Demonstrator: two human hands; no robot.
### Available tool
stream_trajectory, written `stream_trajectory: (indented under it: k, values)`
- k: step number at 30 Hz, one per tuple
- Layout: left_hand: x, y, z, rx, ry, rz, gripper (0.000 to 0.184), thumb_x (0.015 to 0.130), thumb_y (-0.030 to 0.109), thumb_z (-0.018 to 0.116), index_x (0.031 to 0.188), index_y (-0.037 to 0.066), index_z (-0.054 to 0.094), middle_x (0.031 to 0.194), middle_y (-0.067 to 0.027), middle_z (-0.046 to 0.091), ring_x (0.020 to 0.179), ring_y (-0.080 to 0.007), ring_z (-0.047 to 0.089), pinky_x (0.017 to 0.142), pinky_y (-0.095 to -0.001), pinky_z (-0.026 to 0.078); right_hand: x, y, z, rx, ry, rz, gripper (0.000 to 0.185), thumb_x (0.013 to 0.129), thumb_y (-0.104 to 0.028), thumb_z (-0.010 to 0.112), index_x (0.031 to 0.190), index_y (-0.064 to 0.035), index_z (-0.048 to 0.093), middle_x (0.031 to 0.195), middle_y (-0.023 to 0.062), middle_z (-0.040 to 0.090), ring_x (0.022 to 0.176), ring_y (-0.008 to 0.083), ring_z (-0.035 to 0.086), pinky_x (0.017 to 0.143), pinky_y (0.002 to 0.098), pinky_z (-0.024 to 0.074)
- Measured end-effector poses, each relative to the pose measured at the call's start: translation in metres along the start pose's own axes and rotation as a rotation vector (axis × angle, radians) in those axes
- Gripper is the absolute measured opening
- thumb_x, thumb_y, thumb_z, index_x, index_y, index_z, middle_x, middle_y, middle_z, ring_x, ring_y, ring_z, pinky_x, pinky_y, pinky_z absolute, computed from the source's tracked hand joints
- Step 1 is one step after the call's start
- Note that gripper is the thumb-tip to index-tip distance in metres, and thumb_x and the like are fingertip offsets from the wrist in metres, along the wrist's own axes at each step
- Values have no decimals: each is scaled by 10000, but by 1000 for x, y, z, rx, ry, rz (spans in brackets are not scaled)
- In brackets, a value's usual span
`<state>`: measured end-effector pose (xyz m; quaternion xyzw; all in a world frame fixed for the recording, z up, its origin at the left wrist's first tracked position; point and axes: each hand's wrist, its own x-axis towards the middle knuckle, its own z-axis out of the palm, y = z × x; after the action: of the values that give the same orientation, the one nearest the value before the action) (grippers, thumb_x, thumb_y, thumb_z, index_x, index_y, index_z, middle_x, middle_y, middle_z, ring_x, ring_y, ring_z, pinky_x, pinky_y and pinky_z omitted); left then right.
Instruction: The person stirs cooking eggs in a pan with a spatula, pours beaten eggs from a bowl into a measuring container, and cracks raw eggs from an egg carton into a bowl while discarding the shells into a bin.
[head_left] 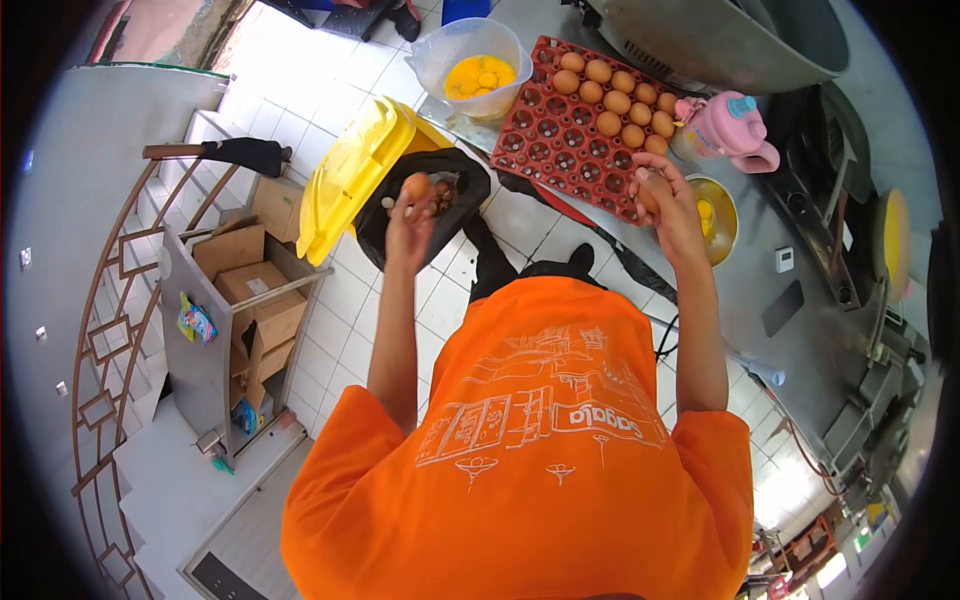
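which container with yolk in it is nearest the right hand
The metal bowl, close by the right hand; the translucent plastic container is farther off, across the red egg tray.

The left arm and right arm reach out bare from the orange shirt. Past the shirt's left side, the left hand points its fingers away, bent to grip. Past its right side, the right hand curls its fingers in.
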<state>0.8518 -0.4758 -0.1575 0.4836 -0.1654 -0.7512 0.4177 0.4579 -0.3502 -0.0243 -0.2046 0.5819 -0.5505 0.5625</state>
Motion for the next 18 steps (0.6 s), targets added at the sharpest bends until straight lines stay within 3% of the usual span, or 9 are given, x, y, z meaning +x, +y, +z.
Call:
stream_trajectory:
  k: [2, 4, 5, 7, 9, 11, 13, 14, 18]
  values:
    - [14, 3, -47, 33, 121, 2, 435, 978, 332, 578, 1288, 27, 578, 1173, -100, 671, 821, -124, 622, 734, -235, 518, 7, 4, -12, 30, 29, -11, 287, 942, -237, 648, 1170, -69, 603, 843, 20, 604, 595, 57, 493, 499, 202, 350]
    - [26, 1, -72, 658, 587, -241, 493, 956, 406, 633, 1257, 17, 592, 1077, -142, 703, 868, -156, 682, 746, -224, 529, 10, 2, -18, 78, 107, -4, 259, 953, -241, 632, 1141, -67, 595, 854, 35, 614, 599, 79, 512, 503, 212, 368]
    - [35, -6, -75, 660, 577, -234, 493, 956, 406, 633, 1257, 17, 592, 1077, -142, 703, 868, -156, 682, 746, -224, 529, 10, 1, -22, 80, 112, -16, 259, 953, -241, 632, 1141, -67, 595, 854, 35, 614, 599, 79, 512, 503, 212, 368]
    - [51, -27, -57, 1412, 118, 375, 439, 956, 354, 640, 1221, 5, 620, 1029, -150, 716, 851, -208, 704, 767, -286, 535, 9, 4, -34, 234, 163, -9, 245, 963, -242, 612, 1135, -72, 574, 891, 53, 608, 630, 108, 533, 525, 236, 399]
    - [23, -34, 49, 1369, -123, 693, 394, 942, 326, 651, 1191, 21, 646, 994, -153, 722, 794, -244, 699, 750, -342, 529, 7, 6, -46, 315, 198, -17, 256, 974, -252, 594, 1147, -65, 570, 913, 66, 606, 654, 127, 537, 555, 249, 408]
    - [-1, -37, 151, 1279, -347, 668, 323, 906, 253, 645, 1153, 46, 647, 1046, -196, 673, 972, -352, 653, 837, -411, 520, 3, 9, -58, 392, 226, -32, 269, 985, -263, 575, 1159, -58, 566, 935, 78, 604, 678, 145, 541, 584, 261, 416]
    - [7, -49, 217, 1430, -477, 972, 373, 883, 237, 656, 1235, 121, 609, 1055, -177, 659, 1021, -346, 623, 858, -453, 505, -3, 12, -68, 473, 244, -50, 251, 978, -245, 575, 1160, -75, 542, 964, 89, 589, 682, 164, 560, 560, 289, 442]
    - [17, -57, 238, 1426, -495, 990, 373, 883, 237, 656, 1235, 121, 609, 1055, -177, 659, 1021, -346, 623, 858, -453, 505, -9, 12, -69, 488, 280, -45, 272, 971, -242, 581, 1181, -74, 539, 962, 92, 595, 680, 162, 562, 565, 285, 444]
    - [76, -93, 284, 1934, -534, 1150, 502, 816, 240, 710, 1276, 168, 522, 1100, -159, 614, 1069, -372, 594, 830, -516, 520, -44, 23, -78, 494, 362, -75, 314, 956, -228, 593, 1221, -72, 530, 976, 98, 601, 683, 163, 564, 574, 285, 448]
